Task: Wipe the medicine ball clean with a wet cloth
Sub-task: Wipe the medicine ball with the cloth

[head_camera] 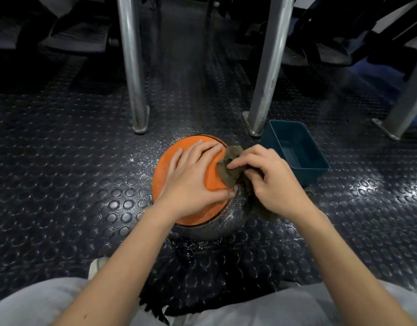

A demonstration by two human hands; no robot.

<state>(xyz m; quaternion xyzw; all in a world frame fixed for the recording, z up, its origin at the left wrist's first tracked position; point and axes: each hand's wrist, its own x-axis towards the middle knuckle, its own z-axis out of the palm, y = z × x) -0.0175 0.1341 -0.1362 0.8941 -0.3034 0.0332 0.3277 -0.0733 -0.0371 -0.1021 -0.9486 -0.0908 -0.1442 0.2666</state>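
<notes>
Ball [177, 161] on the floor, the left hand [191, 175] spread flat on top. The right hand [268, 177] pinches a bunched cloth [228, 170] against it; a bin [297, 149] lies just beyond.

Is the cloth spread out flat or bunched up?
Bunched up: the cloth is crumpled, gripped by the right hand against the medicine ball.

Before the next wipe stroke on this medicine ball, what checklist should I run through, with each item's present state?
1. Steadying: the left hand lies flat on the medicine ball: ok.
2. Grip: the right hand pinches the cloth: ok.
3. Contact: the cloth touches the ball at the edge of its orange panel: ok.
4. Cloth wet: cannot tell.
5. Support: the ball rests on the floor: ok.
6. The blue tub stands just right of the ball: ok. Water in it: cannot tell.
</notes>
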